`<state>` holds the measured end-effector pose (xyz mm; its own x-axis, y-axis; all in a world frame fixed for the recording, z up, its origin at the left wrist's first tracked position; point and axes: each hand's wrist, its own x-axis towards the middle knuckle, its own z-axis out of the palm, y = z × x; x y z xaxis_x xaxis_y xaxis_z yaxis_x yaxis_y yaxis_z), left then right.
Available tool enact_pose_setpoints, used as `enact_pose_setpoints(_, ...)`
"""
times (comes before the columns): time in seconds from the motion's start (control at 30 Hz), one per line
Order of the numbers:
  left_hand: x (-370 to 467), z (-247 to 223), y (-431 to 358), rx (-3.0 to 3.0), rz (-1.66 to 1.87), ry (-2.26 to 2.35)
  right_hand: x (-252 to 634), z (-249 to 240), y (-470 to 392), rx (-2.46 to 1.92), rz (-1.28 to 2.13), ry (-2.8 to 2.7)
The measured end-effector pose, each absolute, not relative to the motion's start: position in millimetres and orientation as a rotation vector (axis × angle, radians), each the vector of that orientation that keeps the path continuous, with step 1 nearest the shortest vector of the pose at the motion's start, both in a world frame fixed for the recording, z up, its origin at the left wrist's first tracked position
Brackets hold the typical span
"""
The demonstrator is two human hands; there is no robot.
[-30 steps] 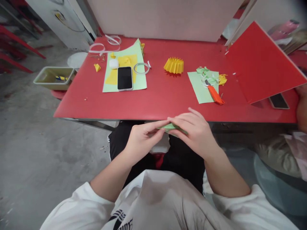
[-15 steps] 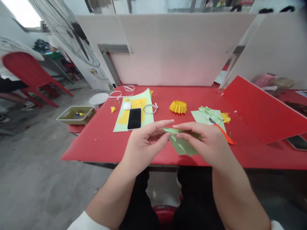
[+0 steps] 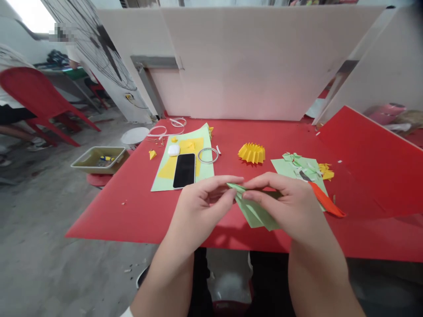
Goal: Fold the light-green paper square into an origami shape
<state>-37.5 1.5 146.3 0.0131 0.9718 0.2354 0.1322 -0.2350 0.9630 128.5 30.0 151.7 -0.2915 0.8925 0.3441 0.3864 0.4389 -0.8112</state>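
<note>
A folded sheet of light green paper [image 3: 256, 213] is held in front of me, above the near part of the red table [image 3: 132, 224]. Its left corner is pinched between the thumb and fingers of my left hand [image 3: 209, 198]. My right hand [image 3: 279, 196] grips the same paper along its upper edge, thumb in front and fingers behind. Creases run down the paper, and its lower part hangs free below my hands. Beyond them stands a pleated yellow paper piece [image 3: 251, 153].
At left, a black phone [image 3: 184, 171], a white case [image 3: 173, 150] and a clear ring [image 3: 208, 155] lie on green and yellow paper. Green scraps [image 3: 299, 165] and an orange zigzag-edged tool [image 3: 327, 200] lie right, near a tilted red board [image 3: 370, 163]. A bin [image 3: 99, 160] stands beyond the left edge.
The view has tipped slightly downward. The green paper has turned between my hands, showing more of its folds and hanging lower. Both hands keep hold of it.
</note>
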Motion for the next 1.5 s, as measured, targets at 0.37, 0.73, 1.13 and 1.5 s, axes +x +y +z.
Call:
enact_pose_setpoints(0.37, -41.0, 141.4, 7.0, 1.467, 1.247, 1.228, 130.9, 144.8, 31.6, -1.098, 0.696, -1.962)
enact_pose_setpoints(0.73, -43.6, 135.8, 6.5, 1.550, 1.234, 1.298, 127.6, 146.2, 28.7, -1.147, 0.579, -2.125)
enact_pose_setpoints(1.13, -40.6, 139.4, 7.8, 1.544, 1.270, 1.331, 124.6, 146.1, 27.3, -1.121, 0.657, -2.088)
enact_pose_setpoints(1.5, -40.6, 141.2, 6.7, 1.694, 1.276, 1.431, 125.2, 145.4, 28.5, -1.082, 0.691, -2.082)
